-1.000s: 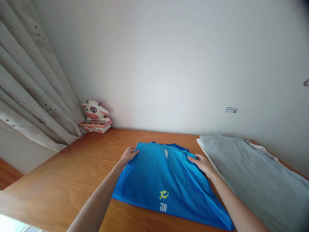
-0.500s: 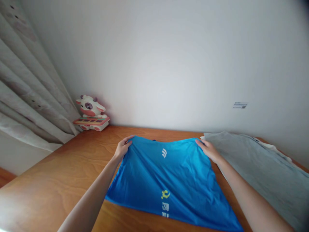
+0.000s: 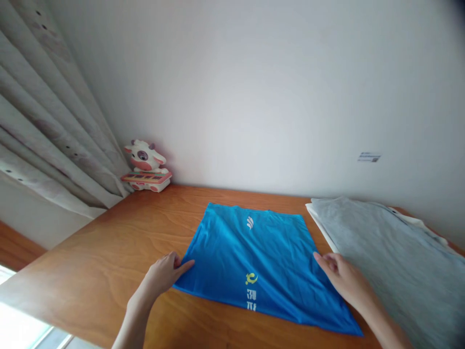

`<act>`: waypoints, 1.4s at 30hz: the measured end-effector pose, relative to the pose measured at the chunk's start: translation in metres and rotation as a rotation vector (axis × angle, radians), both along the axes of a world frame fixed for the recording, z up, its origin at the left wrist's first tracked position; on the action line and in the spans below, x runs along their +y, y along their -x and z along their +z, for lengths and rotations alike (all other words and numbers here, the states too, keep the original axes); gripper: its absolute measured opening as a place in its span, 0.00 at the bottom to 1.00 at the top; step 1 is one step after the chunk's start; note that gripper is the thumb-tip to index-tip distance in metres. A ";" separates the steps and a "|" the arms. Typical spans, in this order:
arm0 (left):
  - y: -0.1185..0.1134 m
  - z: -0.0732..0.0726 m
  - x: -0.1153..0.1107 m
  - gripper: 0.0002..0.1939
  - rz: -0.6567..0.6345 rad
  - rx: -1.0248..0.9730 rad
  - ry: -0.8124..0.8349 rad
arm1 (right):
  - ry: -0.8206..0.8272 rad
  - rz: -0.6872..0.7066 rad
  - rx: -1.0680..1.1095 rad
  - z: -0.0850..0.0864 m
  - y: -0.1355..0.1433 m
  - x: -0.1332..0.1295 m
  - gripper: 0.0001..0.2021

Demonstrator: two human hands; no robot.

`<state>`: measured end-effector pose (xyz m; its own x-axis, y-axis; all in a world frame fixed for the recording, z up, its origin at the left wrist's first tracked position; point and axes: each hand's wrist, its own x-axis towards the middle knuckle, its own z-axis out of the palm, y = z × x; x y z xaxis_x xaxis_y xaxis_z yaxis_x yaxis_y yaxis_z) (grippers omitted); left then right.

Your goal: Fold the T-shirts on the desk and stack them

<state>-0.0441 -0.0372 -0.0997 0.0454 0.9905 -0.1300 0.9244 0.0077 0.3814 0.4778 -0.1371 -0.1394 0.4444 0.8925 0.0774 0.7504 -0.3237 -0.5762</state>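
Note:
A blue cloth [image 3: 232, 252] with a white logo, a yellow mark and white characters lies spread on the wooden table [image 3: 119, 242], its surface lightly creased. At its left edge, near the lower left corner, my left hand [image 3: 167, 272] has its thumb stretched over the fabric and its other fingers curled. My right hand [image 3: 339, 276] is at the right edge, thumb and fingers bent around a bit of the border. The far edge of the cloth lies free of both hands.
Grey and white cloths [image 3: 378, 247] lie layered on the right side of the table. A cow toy with a keyboard [image 3: 147, 169] stands at the back left, beside a curtain [image 3: 54, 121]. Behind the table rises a wall [image 3: 254, 97] with a small label [image 3: 368, 157].
Both hands have left the far corners and moved nearer along the side edges. The cloth's far edge now lies down on the table, and the camera view has shifted slightly.

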 end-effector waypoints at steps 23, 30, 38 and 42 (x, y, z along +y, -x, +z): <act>-0.030 0.009 -0.014 0.13 -0.200 0.035 -0.329 | -0.261 0.147 0.010 0.004 0.048 -0.051 0.21; -0.130 -0.022 0.024 0.21 -0.461 -0.127 -0.507 | -0.135 0.508 -0.253 0.003 0.112 0.054 0.27; -0.117 -0.052 0.047 0.37 -0.232 0.009 -0.308 | -0.004 0.281 -0.298 -0.017 0.091 0.101 0.30; -0.137 -0.046 0.071 0.33 -0.241 0.027 -0.358 | -0.014 0.212 -0.308 -0.014 0.093 0.115 0.30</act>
